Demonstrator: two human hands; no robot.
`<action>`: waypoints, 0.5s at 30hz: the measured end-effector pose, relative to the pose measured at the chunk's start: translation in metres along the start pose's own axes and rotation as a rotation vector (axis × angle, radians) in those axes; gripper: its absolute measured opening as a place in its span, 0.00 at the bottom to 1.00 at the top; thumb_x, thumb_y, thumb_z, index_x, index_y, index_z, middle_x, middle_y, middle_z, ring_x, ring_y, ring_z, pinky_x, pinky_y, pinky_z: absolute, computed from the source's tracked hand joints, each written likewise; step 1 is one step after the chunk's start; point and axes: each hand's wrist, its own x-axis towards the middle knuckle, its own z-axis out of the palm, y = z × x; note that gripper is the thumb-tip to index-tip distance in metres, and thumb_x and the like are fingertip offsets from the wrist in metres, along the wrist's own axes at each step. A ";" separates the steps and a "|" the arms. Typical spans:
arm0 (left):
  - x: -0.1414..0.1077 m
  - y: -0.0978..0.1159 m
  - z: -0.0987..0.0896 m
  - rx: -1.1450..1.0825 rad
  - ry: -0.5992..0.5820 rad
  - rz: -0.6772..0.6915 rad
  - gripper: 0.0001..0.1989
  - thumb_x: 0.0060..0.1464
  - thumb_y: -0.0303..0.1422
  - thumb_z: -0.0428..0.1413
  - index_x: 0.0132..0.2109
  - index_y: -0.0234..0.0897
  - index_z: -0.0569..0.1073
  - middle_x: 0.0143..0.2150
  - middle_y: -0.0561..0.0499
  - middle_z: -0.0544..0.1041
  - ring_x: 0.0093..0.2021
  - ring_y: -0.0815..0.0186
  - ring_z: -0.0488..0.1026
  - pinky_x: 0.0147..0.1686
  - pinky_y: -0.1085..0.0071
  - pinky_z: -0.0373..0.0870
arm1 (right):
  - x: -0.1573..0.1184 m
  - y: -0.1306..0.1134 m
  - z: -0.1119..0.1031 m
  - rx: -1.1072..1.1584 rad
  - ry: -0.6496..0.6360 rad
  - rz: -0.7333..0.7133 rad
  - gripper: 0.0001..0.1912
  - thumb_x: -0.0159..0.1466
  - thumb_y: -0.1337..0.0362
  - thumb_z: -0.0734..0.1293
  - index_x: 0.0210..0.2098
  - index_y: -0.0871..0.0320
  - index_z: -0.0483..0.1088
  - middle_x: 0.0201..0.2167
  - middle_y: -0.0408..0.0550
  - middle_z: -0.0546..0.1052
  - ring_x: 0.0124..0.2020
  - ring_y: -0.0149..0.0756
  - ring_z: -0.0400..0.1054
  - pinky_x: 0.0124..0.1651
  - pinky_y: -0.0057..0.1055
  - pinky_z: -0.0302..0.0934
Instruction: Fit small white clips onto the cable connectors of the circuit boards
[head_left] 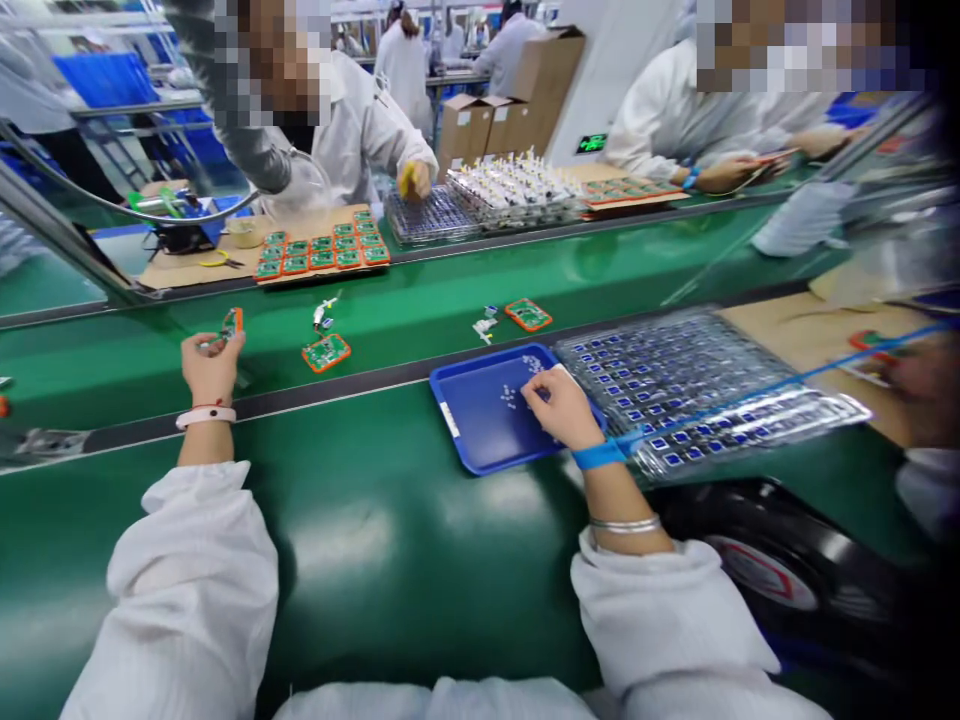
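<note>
My left hand (pixel 211 368) is raised over the green belt at the left, its fingers closed on a small orange-edged circuit board (pixel 234 322). Above the right part of a blue tray (pixel 487 440), my right hand (pixel 564 405) has thumb and fingertips pinched together; whatever it holds, if anything, is too small to make out. Small white pieces (pixel 508 396) are scattered in the tray. An orange-edged board (pixel 326 353) lies on the belt between my hands, with a white part (pixel 322 313) behind it. Another board (pixel 528 315) lies behind the tray.
Clear trays of blue-marked parts (pixel 675 385) lie right of the blue tray. A black rounded device (pixel 795 570) stands near my right forearm. Across the belt are rows of boards (pixel 322 250), white parts (pixel 517 185) and people in white coats. Another person's hand is at the right edge.
</note>
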 end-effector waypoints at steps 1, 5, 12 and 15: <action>-0.002 0.008 0.004 -0.064 0.015 0.026 0.22 0.56 0.34 0.55 0.50 0.26 0.55 0.41 0.45 0.72 0.33 0.71 0.68 0.34 0.71 0.68 | 0.000 0.001 0.000 -0.013 -0.012 0.004 0.08 0.55 0.64 0.62 0.21 0.57 0.66 0.25 0.49 0.71 0.33 0.39 0.65 0.42 0.39 0.61; -0.038 0.053 0.024 -0.187 -0.052 0.135 0.27 0.48 0.38 0.62 0.49 0.29 0.60 0.44 0.47 0.72 0.39 0.69 0.69 0.40 0.69 0.68 | 0.002 0.004 0.004 -0.048 0.012 0.012 0.07 0.55 0.65 0.62 0.21 0.58 0.67 0.26 0.50 0.72 0.33 0.39 0.64 0.42 0.39 0.60; -0.124 0.104 0.049 -0.095 -0.533 0.678 0.26 0.44 0.40 0.61 0.49 0.35 0.64 0.46 0.45 0.71 0.46 0.57 0.70 0.47 0.61 0.67 | 0.007 0.003 0.012 -0.076 -0.018 0.020 0.06 0.54 0.70 0.63 0.20 0.59 0.67 0.26 0.50 0.71 0.34 0.40 0.65 0.43 0.40 0.59; -0.137 0.100 0.045 -0.063 -0.696 0.736 0.26 0.46 0.41 0.59 0.50 0.36 0.63 0.49 0.44 0.71 0.49 0.56 0.69 0.50 0.60 0.66 | 0.008 -0.005 0.010 -0.049 -0.032 -0.005 0.07 0.54 0.73 0.63 0.20 0.60 0.67 0.25 0.51 0.70 0.34 0.38 0.63 0.43 0.38 0.58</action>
